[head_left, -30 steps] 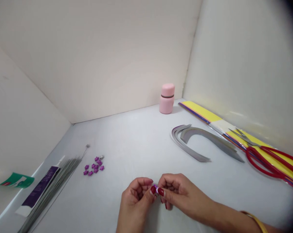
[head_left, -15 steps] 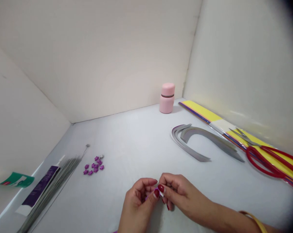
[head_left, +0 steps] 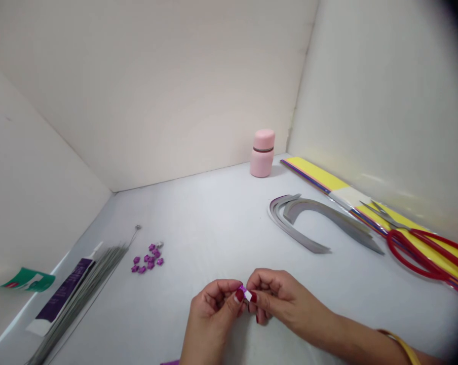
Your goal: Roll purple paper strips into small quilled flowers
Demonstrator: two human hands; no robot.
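A small folded purple paper strip with a white underside is held between my two hands, above the table near its front. My left hand pinches the purple folded part between thumb and fingers. On the other side, my right hand has its thumb and forefinger closed at the white end of the strip. The fingers partly hide the fold. To the left on the table lies a loose group of small purple folded stars, with a silvery one beside them.
At left lie a bundle of thin wires, a purple-and-white glue tube and a green-and-white container. Curved grey paper strips, red-handled scissors and yellow-topped paper packs lie at right. A pink flask stands at the back.
Both hands have shifted slightly left. My right thumb has slid off the purple fold, and more of the strip's white end now shows between the fingertips.
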